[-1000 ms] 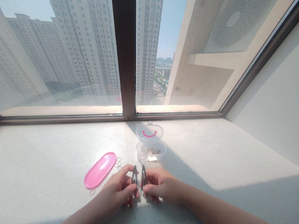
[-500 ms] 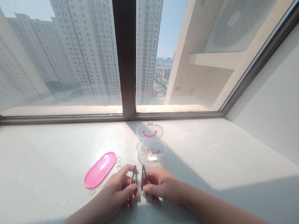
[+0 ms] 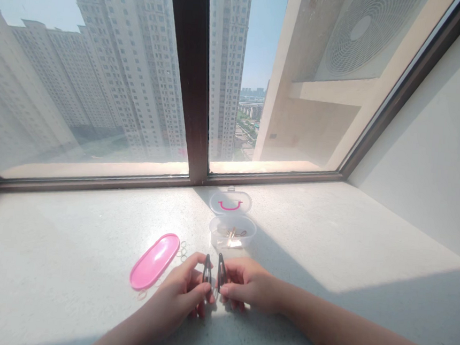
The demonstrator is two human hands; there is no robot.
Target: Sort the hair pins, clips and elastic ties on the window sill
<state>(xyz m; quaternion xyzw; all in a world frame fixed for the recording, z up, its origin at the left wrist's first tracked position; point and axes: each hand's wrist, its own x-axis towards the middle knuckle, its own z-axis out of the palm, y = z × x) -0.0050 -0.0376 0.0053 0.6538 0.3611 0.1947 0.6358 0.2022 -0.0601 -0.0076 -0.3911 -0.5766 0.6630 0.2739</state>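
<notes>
My left hand point(image 3: 188, 286) pinches a black snap hair clip point(image 3: 207, 270) between thumb and fingers, its narrow end pointing up. Facing it, my right hand point(image 3: 246, 284) grips a second black snap hair clip point(image 3: 221, 271), also held roughly upright. A small gap separates the two clips. Just beyond them stands a clear plastic box point(image 3: 215, 239) with its lid point(image 3: 232, 195) swung back; a pink handle point(image 3: 230, 208) shows on that lid. Inside the box lie several small gold-coloured pieces point(image 3: 233, 233), too small to name surely.
Left of my hands lies a pink oval tray point(image 3: 154, 262), with several small rings point(image 3: 183, 251) beside its right edge and another ring point(image 3: 142, 295) near its lower end. The pale sill point(image 3: 65, 255) meets a dark window frame point(image 3: 197, 177) behind and a white wall point(image 3: 427, 173) at right.
</notes>
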